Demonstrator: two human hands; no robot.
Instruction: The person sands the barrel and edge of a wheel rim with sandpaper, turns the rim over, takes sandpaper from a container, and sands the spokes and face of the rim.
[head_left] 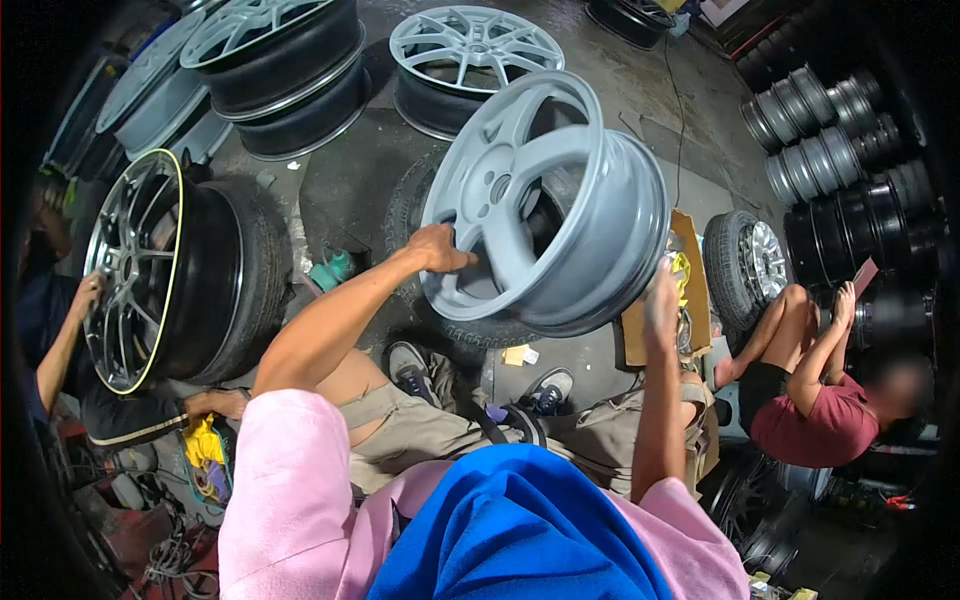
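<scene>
A light grey car wheel rim [600,230] stands tilted in front of me, its spoked face turned to the left. Under it lies a black tyre [480,332] on the floor. My left hand [440,248] grips the rim at its near left side, by a spoke, with fingers curled into an opening. Close to the back edge of the rim, on the right, is my right hand [662,305]. It is smeared by motion, so its fingers and any contact with the rim are unclear.
Grey spoked rims [475,45] stand at the back. A cardboard box [640,335] sits to the right, beside a tyre with a shiny wheel [745,265]. A person [810,410] crouches at right; another person's hand [88,297] holds a yellow-edged rim [130,265]. Stacked rims [815,150] line the right.
</scene>
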